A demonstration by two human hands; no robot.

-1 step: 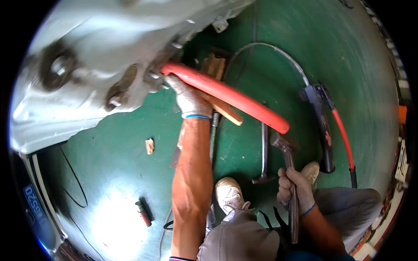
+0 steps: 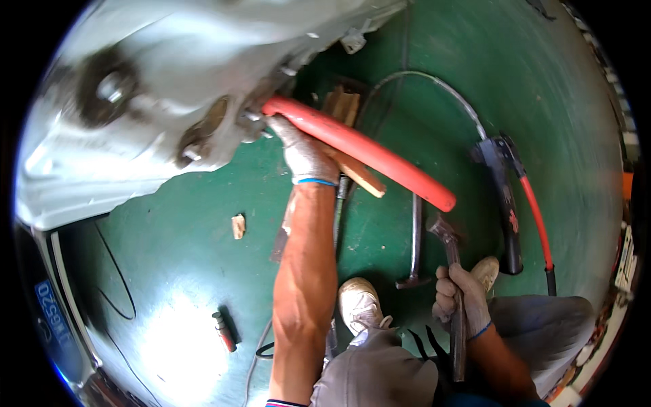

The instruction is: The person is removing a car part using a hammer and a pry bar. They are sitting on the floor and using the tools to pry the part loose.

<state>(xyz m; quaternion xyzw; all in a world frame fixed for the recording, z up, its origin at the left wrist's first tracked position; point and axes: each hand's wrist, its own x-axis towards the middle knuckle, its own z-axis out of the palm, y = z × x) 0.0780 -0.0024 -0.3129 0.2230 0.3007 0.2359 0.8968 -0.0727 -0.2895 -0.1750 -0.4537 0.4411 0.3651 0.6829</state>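
Observation:
My gloved left hand [image 2: 306,156] grips the underside of a long red bar [image 2: 366,154] near its far left end, its fingers partly hidden beneath. That end of the bar meets the edge of a pale, dented metal body panel [image 2: 163,112]. A wooden strip [image 2: 359,175] sticks out beside the same hand, below the bar. My gloved right hand [image 2: 464,295] is closed round the handle of a hammer [image 2: 453,254], upright in the picture. The hammer's head lies just below the bar's near right end, with a small gap showing between them.
On the green floor lie a second hammer [image 2: 416,234], a hand pump [image 2: 502,197] with a red lever and hose, wood blocks [image 2: 342,105], a wood scrap [image 2: 238,226] and a small red-and-black cylinder [image 2: 224,332]. My shoe [image 2: 359,302] stands between my arms.
The view has shifted slightly, so the panel, bar and left hand appear a little further right and lower. The hammer's head sits slightly lower; both holds look the same.

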